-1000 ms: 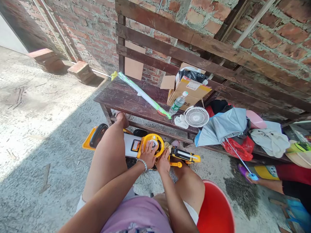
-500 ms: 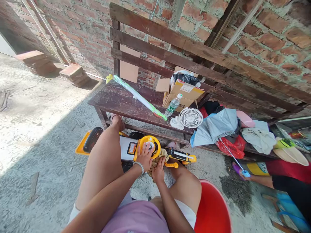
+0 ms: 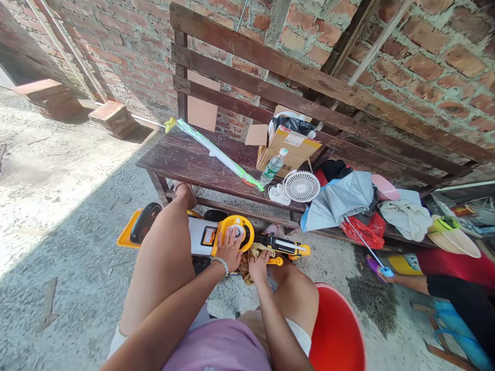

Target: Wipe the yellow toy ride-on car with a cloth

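Observation:
A yellow and white toy ride-on car lies on the ground between my knees. My left hand, a bead bracelet on its wrist, rests with fingers spread on the car's yellow steering wheel. My right hand is closed on a crumpled tan cloth pressed against the car just below the wheel. The car's black and yellow front part sticks out to the right of my hands.
A dark wooden bench stands against the brick wall, carrying a long green-wrapped roll, cardboard box, water bottle, white fan and grey umbrella. A red stool is at my right. Another person's leg lies far right.
The view has shifted slightly left and down. My right hand has slid down from beside the steering wheel, with the cloth, to just below it. My left hand stays on the wheel.

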Demonstrator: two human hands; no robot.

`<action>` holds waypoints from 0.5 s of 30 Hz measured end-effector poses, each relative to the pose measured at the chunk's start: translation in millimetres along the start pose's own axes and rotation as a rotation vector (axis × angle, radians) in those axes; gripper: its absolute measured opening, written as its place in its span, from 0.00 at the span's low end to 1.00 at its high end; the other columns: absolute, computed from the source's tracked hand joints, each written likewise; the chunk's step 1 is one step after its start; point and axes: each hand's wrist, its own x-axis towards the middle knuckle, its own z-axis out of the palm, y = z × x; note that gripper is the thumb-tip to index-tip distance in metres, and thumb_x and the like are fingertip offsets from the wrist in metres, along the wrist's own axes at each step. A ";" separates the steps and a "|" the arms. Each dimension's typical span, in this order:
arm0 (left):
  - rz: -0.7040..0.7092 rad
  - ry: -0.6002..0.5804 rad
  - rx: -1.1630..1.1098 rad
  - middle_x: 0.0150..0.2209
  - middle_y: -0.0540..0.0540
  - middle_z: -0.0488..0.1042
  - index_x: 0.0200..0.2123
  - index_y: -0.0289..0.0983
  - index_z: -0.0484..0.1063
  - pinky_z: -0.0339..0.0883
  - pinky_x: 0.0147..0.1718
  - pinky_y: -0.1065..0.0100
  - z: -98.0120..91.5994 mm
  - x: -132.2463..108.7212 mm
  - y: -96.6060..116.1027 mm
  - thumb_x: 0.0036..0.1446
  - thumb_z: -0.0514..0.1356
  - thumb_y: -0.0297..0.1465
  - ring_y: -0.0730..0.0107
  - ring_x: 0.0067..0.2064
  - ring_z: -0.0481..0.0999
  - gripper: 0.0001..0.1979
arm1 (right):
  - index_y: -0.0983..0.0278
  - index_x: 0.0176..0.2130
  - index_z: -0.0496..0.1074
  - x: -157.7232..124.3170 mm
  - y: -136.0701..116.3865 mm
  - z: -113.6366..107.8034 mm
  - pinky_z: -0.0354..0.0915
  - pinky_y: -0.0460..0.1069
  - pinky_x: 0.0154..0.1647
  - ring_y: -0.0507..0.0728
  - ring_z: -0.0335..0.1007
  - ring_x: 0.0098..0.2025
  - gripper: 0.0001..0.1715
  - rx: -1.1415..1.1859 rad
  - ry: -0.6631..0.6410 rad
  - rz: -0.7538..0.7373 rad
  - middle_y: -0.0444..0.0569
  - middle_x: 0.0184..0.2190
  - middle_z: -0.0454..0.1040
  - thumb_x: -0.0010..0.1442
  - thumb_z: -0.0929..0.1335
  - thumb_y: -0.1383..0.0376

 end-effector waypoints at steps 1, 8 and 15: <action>-0.004 -0.003 0.001 0.84 0.40 0.44 0.80 0.46 0.57 0.30 0.78 0.32 -0.7 0.0 0.6 0.66 0.59 0.37 0.39 0.84 0.38 0.40 | 0.78 0.79 0.49 2.8 -4.0 2.7 0.66 0.65 0.71 0.73 0.57 0.79 0.49 0.044 0.008 -0.004 0.78 0.78 0.53 0.66 0.62 0.64; -0.012 -0.053 -0.008 0.84 0.40 0.40 0.81 0.45 0.56 0.30 0.78 0.31 -5.8 -0.1 1.8 0.68 0.57 0.36 0.39 0.84 0.37 0.39 | 0.73 0.81 0.49 -17.5 -27.3 33.1 0.76 0.65 0.55 0.76 0.77 0.64 0.47 -0.065 -0.056 -0.144 0.76 0.80 0.48 0.72 0.60 0.57; -0.004 0.012 -0.065 0.84 0.38 0.45 0.79 0.41 0.59 0.35 0.79 0.32 -3.2 -2.3 0.2 0.65 0.59 0.35 0.40 0.84 0.40 0.40 | 0.71 0.80 0.53 -0.6 -24.4 3.4 0.77 0.66 0.53 0.74 0.82 0.54 0.47 -0.379 -0.131 -0.259 0.75 0.78 0.56 0.69 0.63 0.61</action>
